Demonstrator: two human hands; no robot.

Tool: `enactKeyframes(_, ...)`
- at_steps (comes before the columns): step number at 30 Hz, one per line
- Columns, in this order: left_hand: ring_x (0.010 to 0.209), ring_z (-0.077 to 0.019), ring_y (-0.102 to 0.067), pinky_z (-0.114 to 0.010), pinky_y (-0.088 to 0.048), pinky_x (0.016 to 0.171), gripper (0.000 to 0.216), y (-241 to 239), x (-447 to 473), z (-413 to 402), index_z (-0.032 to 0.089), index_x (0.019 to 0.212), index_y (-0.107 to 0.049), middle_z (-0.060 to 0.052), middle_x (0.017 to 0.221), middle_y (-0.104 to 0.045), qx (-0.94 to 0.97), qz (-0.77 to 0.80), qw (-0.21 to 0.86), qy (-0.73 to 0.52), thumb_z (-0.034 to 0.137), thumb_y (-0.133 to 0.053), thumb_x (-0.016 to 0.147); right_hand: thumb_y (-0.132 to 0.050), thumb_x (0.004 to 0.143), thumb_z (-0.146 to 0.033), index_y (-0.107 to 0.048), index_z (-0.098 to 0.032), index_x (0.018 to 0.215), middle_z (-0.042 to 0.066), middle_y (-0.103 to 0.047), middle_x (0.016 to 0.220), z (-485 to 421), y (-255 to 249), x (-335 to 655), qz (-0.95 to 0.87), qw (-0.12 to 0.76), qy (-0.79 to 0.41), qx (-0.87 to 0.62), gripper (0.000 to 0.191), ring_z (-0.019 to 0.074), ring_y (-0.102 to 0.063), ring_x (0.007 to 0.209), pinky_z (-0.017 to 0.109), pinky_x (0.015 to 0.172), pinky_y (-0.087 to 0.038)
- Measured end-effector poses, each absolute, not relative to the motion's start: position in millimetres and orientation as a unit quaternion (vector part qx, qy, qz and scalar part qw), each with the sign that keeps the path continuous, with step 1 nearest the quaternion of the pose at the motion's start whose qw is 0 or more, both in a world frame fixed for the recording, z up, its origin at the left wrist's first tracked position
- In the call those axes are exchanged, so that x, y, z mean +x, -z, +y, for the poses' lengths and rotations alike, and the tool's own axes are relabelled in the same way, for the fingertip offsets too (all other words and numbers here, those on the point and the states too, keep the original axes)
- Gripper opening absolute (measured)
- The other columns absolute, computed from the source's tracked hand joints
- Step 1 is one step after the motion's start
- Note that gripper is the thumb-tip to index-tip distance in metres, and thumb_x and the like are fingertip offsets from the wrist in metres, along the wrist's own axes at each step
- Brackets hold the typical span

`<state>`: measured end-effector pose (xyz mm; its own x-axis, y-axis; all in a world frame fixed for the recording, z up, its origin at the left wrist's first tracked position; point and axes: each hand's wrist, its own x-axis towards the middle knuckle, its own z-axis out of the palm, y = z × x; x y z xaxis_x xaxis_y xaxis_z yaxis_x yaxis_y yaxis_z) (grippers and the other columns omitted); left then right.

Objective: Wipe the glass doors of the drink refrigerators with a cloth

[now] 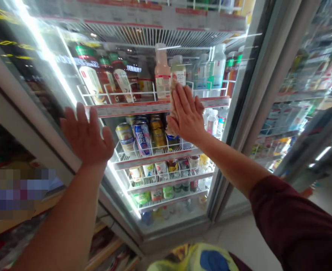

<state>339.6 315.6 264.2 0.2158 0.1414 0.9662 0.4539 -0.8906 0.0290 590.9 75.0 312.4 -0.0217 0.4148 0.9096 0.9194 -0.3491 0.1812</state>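
Observation:
A beige cloth (173, 103) lies under my right hand (187, 114), which presses it against the glass door (171, 226) of a drinks fridge. The fingers on the cloth are extended, and part of it pokes out on both sides of the palm. My left hand (87, 137) is raised at the door's left side, fingers spread and nothing in it. Whether its palm touches the glass, I cannot tell. Behind the pane, a pink bottle (162, 73) stands close to the cloth, and drink cans (141, 136) fill the shelf below.
White wire shelves with price strips (120, 109) carry several bottles and cans. A metal door frame (247, 94) runs down the right, with another glass fridge door (304, 94) beyond. Wooden shelving (103, 250) stands at the lower left. A yellow and blue item (211, 258) shows at the bottom.

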Motion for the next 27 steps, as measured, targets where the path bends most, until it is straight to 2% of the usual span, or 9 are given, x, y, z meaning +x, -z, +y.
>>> enactKeyframes(7,0.169,-0.0292,0.000,-0.062,0.004,0.139,0.075,-264.6,339.4,313.0,0.025,0.170,-0.028,-0.005,0.179,-0.012,-0.773,-0.183,0.128,0.594,0.062,-0.033,0.105,-0.033,0.112,-0.044,-0.032,-0.009,0.170,0.010,-0.018,0.177,96.7,-324.1,571.2,-0.461,0.307,0.516,-0.653,0.068,0.0290,-0.010,0.168,0.054,0.139,-0.014)
enactKeyframes(10,0.169,-0.0307,0.002,-0.064,0.005,0.137,0.077,-264.8,339.7,312.9,0.018,0.170,-0.026,-0.010,0.179,-0.010,-0.782,-0.181,0.130,0.582,0.061,-0.034,0.106,-0.032,0.114,-0.042,-0.030,-0.011,0.171,0.008,-0.017,0.178,116.5,-292.7,548.3,-0.555,0.247,0.497,-0.619,0.065,0.0279,-0.008,0.168,0.053,0.139,-0.015)
enactKeyframes(14,0.169,-0.0316,0.006,-0.062,0.010,0.136,0.086,-268.0,338.1,314.8,0.010,0.167,-0.028,-0.014,0.178,-0.009,-0.789,-0.191,0.108,0.574,0.069,-0.034,0.105,-0.027,0.113,-0.030,-0.025,-0.012,0.173,0.005,-0.012,0.178,140.6,-267.1,509.8,-0.665,0.164,0.462,-0.564,0.063,0.0223,-0.009,0.167,0.043,0.140,-0.017)
enactKeyframes(17,0.169,-0.0302,0.002,-0.062,0.007,0.137,0.088,-270.6,335.2,310.0,0.007,0.166,-0.028,-0.016,0.177,-0.012,-0.787,-0.181,0.116,0.578,0.070,-0.023,0.106,-0.014,0.106,-0.017,-0.035,-0.008,0.168,0.004,-0.022,0.174,158.1,-270.6,487.3,-0.689,0.188,0.467,-0.521,0.066,0.0199,-0.012,0.166,0.035,0.137,-0.018)
enactKeyframes(21,0.169,-0.0263,0.005,-0.057,-0.005,0.140,0.099,-261.7,345.1,284.4,-0.005,0.167,-0.009,-0.023,0.176,0.000,-0.769,-0.140,0.139,0.608,0.072,-0.009,0.104,0.003,0.100,-0.021,-0.045,-0.005,0.162,0.003,-0.029,0.170,173.1,-282.7,480.1,-0.724,0.209,0.434,-0.494,0.080,0.0223,-0.014,0.163,0.034,0.132,-0.026)
enactKeyframes(22,0.169,-0.0252,0.004,-0.055,-0.008,0.141,0.102,-256.4,351.6,276.3,-0.006,0.166,-0.008,-0.024,0.176,-0.001,-0.775,-0.124,0.141,0.603,0.074,-0.008,0.102,-0.003,0.103,-0.028,-0.046,-0.005,0.162,0.003,-0.029,0.170,172.7,-285.6,483.3,-0.736,0.195,0.423,-0.492,0.076,0.0226,-0.019,0.163,0.032,0.132,-0.028)
enactKeyframes(24,0.170,-0.0235,0.001,-0.053,-0.011,0.142,0.101,-244.9,367.5,262.3,-0.008,0.165,-0.013,-0.024,0.176,-0.007,-0.795,-0.099,0.139,0.582,0.071,-0.006,0.103,-0.029,0.107,-0.038,-0.052,-0.007,0.159,0.002,-0.033,0.170,164.2,-290.2,496.3,-0.755,0.159,0.409,-0.487,0.065,0.0212,-0.031,0.161,0.028,0.133,-0.031)
enactKeyframes(26,0.170,-0.0246,0.001,-0.055,-0.009,0.142,0.090,-235.8,382.2,253.4,-0.008,0.163,-0.023,-0.025,0.176,-0.010,-0.810,-0.099,0.131,0.562,0.062,-0.011,0.107,-0.048,0.105,-0.031,-0.054,-0.010,0.158,0.002,-0.038,0.169,145.3,-290.8,518.2,-0.759,0.142,0.407,-0.488,0.056,0.0172,-0.035,0.160,0.028,0.135,-0.030)
enactKeyframes(27,0.169,-0.0266,0.003,-0.058,-0.007,0.141,0.084,-232.9,387.6,250.9,-0.007,0.162,-0.028,-0.024,0.175,-0.011,-0.814,-0.107,0.127,0.557,0.058,-0.018,0.109,-0.050,0.106,-0.026,-0.053,-0.012,0.159,0.003,-0.039,0.169,132.4,-288.5,532.3,-0.752,0.145,0.410,-0.494,0.054,0.0158,-0.034,0.160,0.030,0.136,-0.029)
